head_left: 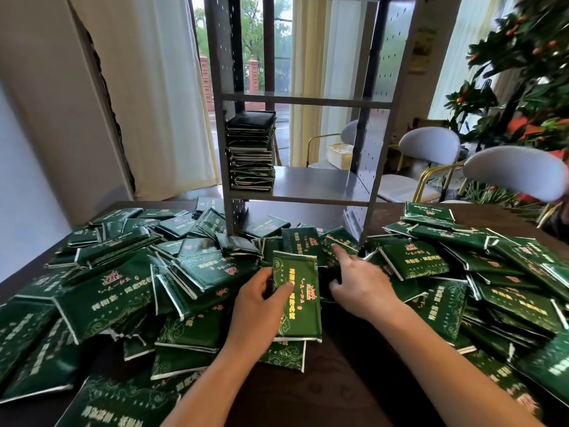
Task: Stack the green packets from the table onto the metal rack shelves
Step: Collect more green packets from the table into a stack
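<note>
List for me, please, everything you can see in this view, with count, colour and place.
loose packets: dozens, dark green, heaped over the table
held packet: one, green, centre front
stacked packets: one pile, green, left end of the rack's lower shelf
metal rack: one, grey, standing on the table behind the heap
table: one, dark brown
chairs: at least three, white, right background
plant: one, green with orange fruit, far right
left hand: grips the held packet
right hand: reaches into the heap

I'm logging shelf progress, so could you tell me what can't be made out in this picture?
- Stack on the shelf: packet count, edges too thin and dark, head view.
- Rack: top cut off by the frame.
- Right hand: motion-blurred, grip unclear.
- Packet in the left hand: print too small to read.
</note>
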Tool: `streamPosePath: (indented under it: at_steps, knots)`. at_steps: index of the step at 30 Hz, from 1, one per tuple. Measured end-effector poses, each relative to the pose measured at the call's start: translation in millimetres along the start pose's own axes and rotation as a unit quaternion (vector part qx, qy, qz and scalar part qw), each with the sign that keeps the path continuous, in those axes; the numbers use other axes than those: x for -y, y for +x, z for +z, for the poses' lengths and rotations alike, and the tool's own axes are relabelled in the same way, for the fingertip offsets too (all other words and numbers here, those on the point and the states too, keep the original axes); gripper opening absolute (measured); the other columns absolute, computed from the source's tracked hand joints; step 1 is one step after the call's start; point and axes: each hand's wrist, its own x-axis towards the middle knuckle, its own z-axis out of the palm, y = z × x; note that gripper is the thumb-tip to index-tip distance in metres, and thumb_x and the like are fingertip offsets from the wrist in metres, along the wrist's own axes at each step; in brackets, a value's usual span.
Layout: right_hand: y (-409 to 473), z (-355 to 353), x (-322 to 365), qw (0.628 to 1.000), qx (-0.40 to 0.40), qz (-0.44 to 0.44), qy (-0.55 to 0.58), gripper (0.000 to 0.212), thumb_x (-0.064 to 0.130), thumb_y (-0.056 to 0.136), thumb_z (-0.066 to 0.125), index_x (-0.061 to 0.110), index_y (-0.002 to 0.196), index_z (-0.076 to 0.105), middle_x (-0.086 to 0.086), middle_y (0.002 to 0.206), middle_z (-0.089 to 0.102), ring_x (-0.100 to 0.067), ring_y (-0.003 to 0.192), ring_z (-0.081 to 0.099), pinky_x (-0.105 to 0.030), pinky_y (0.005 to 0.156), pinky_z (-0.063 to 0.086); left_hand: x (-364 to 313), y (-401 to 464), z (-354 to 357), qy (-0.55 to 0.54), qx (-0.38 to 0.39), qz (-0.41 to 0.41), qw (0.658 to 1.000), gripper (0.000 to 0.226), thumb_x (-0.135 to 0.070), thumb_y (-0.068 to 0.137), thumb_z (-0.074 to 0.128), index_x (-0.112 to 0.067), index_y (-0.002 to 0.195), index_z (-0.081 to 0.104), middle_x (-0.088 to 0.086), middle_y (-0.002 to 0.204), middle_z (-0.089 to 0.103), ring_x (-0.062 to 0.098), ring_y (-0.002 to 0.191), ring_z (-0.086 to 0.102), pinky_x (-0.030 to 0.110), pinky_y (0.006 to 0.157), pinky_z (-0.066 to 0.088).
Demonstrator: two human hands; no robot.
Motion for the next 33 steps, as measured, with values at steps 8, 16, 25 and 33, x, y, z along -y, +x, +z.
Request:
streamPosePath:
  at_steps: [8, 16, 25, 33]
  knots:
    - [-30.5, 2.8, -4.7, 0.977, -0.201, -0.068, -0.008, 0.045, 0.02, 0.09, 0.059, 0.026, 0.134, 0.063, 0.002, 0.102, 0.076, -0.019, 0.089, 0.071, -0.028, 0.076, 0.051, 1.3, 0.9, -1.6, -0.012, -0.006, -0.005, 1.0, 0.012, -0.027, 0.096, 0.064, -0.032, 0.105, 0.07, -0.018, 0.093, 0.074, 0.005, 0.091, 0.07, 0.036, 0.091, 0.057]
    - [-35.7, -4.1, -18.4, 0.945, -0.278, 0.018, 0.172, 0.026, 0.0, 0.081, 0.064, 0.019, 0.096, 0.073, -0.001, 0.095, 0.072, -0.02, 0.078, 0.06, -0.026, 0.07, 0.039, -2.9, 0.4, -3.4, -0.141, -0.067, -0.027, 0.987, 0.012, -0.021, 0.096, 0.064, -0.019, 0.104, 0.073, 0.008, 0.099, 0.076, 0.033, 0.096, 0.072, 0.045, 0.083, 0.058]
    - [-22.4, -17.6, -16.3, 0.82, -0.128, -0.007, 0.558, 0.049, -0.02, 0.091, 0.046, 0.019, 0.081, 0.073, -0.01, 0.113, 0.064, -0.02, 0.098, 0.064, -0.024, 0.063, 0.057, -0.6, 1.0, -2.3, -0.131, -0.061, -0.013, 0.989, 0.016, -0.017, 0.099, 0.059, -0.02, 0.109, 0.071, 0.001, 0.098, 0.076, 0.019, 0.094, 0.07, 0.036, 0.085, 0.053]
    - [-33.0, 10.3, 7.3, 0.822, -0.045, -0.057, 0.564, 0.039, -0.015, 0.097, 0.042, 0.003, 0.087, 0.075, -0.003, 0.083, 0.073, -0.004, 0.068, 0.066, -0.012, 0.059, 0.048, -3.6, -1.6, 0.3, -0.084, 0.038, -0.02, 0.996, 0.011, -0.038, 0.091, 0.07, -0.034, 0.099, 0.063, -0.025, 0.084, 0.072, -0.017, 0.079, 0.063, 0.008, 0.07, 0.048]
